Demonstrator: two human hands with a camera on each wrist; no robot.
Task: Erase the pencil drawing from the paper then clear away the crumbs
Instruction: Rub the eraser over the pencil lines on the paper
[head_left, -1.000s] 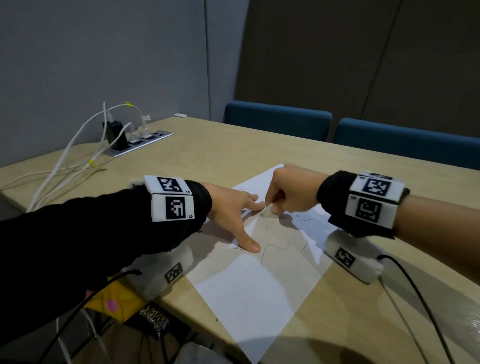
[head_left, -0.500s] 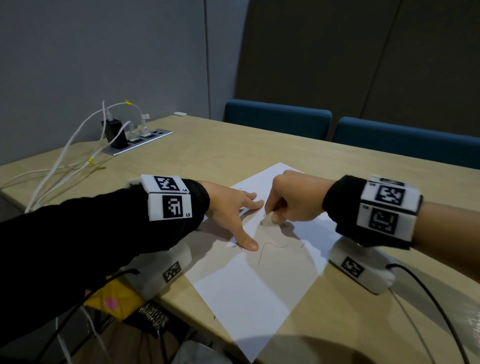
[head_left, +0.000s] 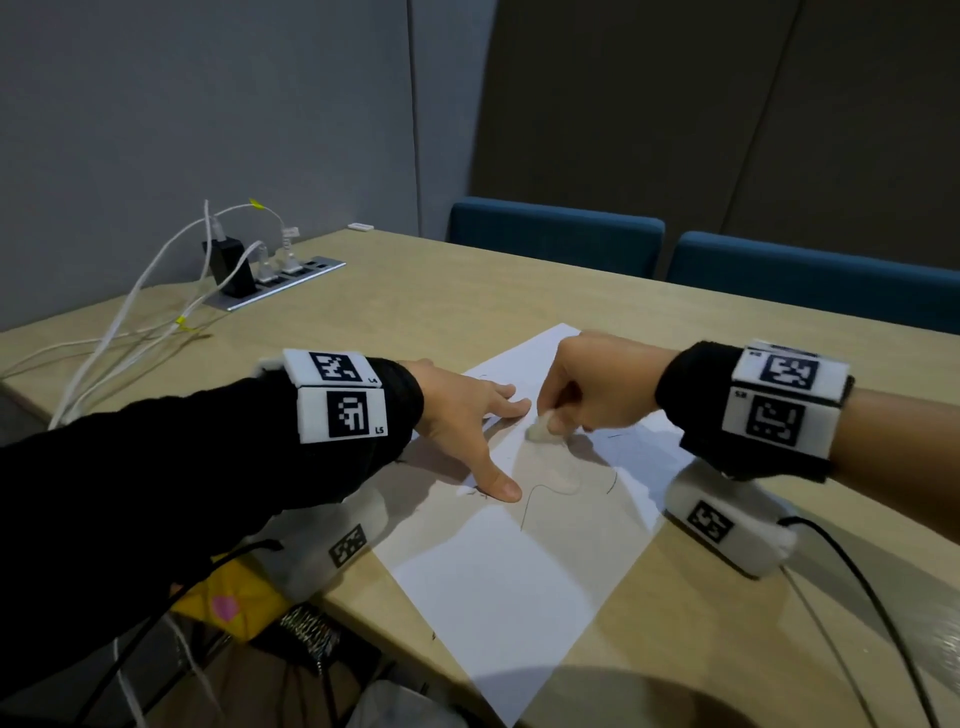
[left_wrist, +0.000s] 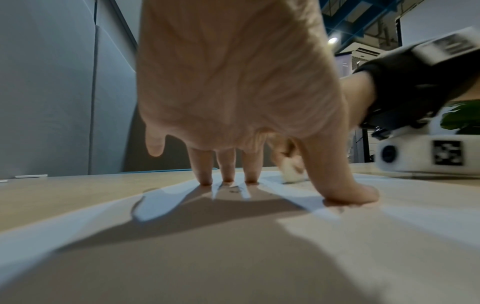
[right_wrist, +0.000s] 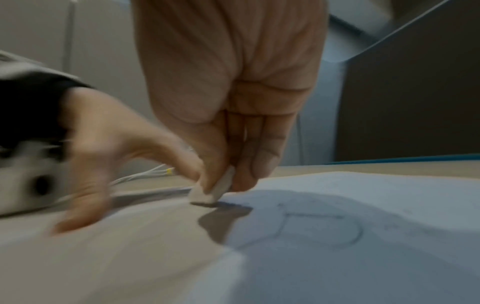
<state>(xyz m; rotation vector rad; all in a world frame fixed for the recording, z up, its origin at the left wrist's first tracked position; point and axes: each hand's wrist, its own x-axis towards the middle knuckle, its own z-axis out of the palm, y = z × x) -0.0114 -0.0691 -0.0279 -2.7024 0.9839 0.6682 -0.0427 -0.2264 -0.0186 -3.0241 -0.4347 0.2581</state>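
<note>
A white sheet of paper (head_left: 498, 587) lies at an angle on the wooden table, with faint pencil lines (head_left: 545, 491) near its middle. My left hand (head_left: 467, 415) is spread on the sheet, its fingertips (left_wrist: 228, 179) and thumb pressing the paper (left_wrist: 182, 205) down. My right hand (head_left: 587, 395) pinches a small white eraser (head_left: 540, 428) between thumb and fingers, its tip on the paper just right of the left hand's fingers. In the right wrist view the eraser (right_wrist: 213, 189) touches the paper (right_wrist: 363, 236) beside curved pencil lines (right_wrist: 324, 228); that view is blurred.
The wooden table (head_left: 467, 291) carries a power strip (head_left: 275, 283) with white cables (head_left: 119, 332) at the far left. Two blue chairs (head_left: 556, 234) stand behind the far edge. Black cords trail from both wrist cameras over the near edge. A yellow item (head_left: 228, 608) lies below the table.
My right hand with the eraser has shifted back and forth by a small amount over the drawing, and fewer pencil lines show near it. The left hand stays planted on the sheet.
</note>
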